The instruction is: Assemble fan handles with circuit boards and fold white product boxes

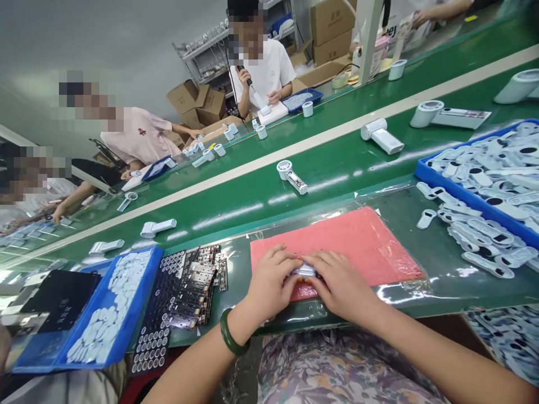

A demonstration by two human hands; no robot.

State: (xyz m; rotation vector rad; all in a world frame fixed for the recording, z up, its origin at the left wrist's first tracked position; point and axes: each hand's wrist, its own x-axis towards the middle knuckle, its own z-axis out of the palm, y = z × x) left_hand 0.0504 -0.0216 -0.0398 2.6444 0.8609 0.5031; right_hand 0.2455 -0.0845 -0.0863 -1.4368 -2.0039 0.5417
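Note:
Over the red mat [370, 247], my left hand [273, 279] and my right hand [339, 280] meet with fingers bent and closed. Between their fingertips is a small pale plastic part [305, 270], mostly hidden, so I cannot tell its exact kind. Both thumbs press on its near side, and the other fingers cover its far side. To the left of my left hand lies a pile of circuit boards [197, 286] beside a black sheet of round pieces [154, 325]. Pale oval-ended covers [475, 235] lie loose to the right of the mat.
A blue tray of pale covers [421, 168] stands at right; another blue tray [145, 292] holds small white pieces at left. Handheld fans [295, 178] lie along the green conveyor belt [236, 196]. Several co-workers [265, 70] sit across it, near cardboard boxes [334, 28].

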